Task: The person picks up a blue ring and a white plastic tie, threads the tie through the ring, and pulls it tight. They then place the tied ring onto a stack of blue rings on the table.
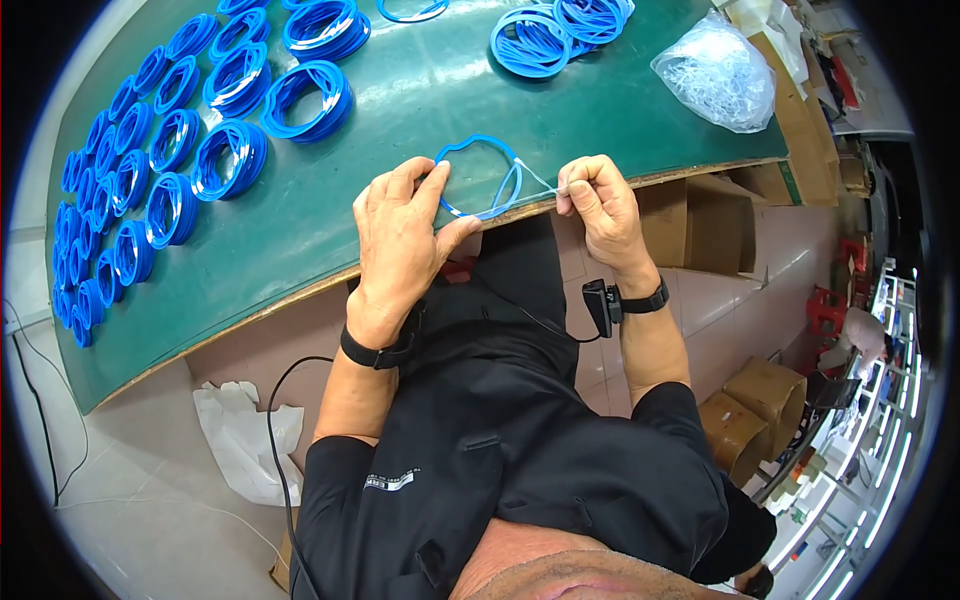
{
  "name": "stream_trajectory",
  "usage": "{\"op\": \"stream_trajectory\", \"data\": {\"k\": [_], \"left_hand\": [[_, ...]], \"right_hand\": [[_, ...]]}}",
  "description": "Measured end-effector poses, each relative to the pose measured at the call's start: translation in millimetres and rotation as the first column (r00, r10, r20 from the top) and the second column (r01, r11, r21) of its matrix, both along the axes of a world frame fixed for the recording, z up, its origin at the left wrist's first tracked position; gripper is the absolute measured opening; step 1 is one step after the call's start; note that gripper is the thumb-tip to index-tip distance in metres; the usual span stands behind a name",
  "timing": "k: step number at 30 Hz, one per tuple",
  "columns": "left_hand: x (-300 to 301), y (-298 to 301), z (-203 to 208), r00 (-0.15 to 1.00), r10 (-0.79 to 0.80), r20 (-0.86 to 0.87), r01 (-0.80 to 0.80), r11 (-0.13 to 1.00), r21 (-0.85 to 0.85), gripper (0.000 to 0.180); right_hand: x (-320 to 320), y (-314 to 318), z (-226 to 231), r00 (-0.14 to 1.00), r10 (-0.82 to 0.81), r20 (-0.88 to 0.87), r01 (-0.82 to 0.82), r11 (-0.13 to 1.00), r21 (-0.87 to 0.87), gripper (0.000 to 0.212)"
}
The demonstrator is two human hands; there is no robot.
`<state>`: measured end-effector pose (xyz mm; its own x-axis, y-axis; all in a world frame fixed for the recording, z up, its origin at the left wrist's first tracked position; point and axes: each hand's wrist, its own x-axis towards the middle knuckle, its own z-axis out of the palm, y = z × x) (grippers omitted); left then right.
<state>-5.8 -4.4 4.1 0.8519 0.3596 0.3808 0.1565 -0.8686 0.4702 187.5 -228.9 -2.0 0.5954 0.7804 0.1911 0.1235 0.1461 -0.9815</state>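
Nearest, a black fabric shirt point(600, 455) bears a small white printed patch, bent and too small to read surely. At the green table's point(400, 115) rough wooden front edge lies a smooth blue flexible ring point(480, 138). The left hand point(395, 235), thumb wide, touches its left side; firmness I cannot tell. The right hand point(608, 215) pinches a translucent stretchy band point(538, 178) looped round the ring. Beyond glossy green surface stand blue ring stacks point(337, 112).

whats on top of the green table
Stacked blue rings at left, looser blue rings toward the far side, and a clear plastic bag with pale, stringy contents at right. The green tabletop beneath them and the bag's deeper layers are covered.
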Motion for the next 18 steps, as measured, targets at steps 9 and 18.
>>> {"op": "stream_trajectory", "data": {"k": [9, 18], "left_hand": [[-0.3, 1.2, -0.5, 1.0, -0.013, -0.004, 0.013, 1.0, 0.017, 0.074], [1.3, -2.4, 0.0, 1.0, 0.017, 0.01, -0.017, 1.0, 0.008, 0.069]], "right_hand": [[2.3, -14.5, 3.9, 0.997, -0.035, -0.063, 0.033, 0.999, -0.032, 0.011], [3.2, -34.1, 6.1, 0.996, -0.067, -0.063, 0.064, 0.996, -0.057, 0.007]]}}
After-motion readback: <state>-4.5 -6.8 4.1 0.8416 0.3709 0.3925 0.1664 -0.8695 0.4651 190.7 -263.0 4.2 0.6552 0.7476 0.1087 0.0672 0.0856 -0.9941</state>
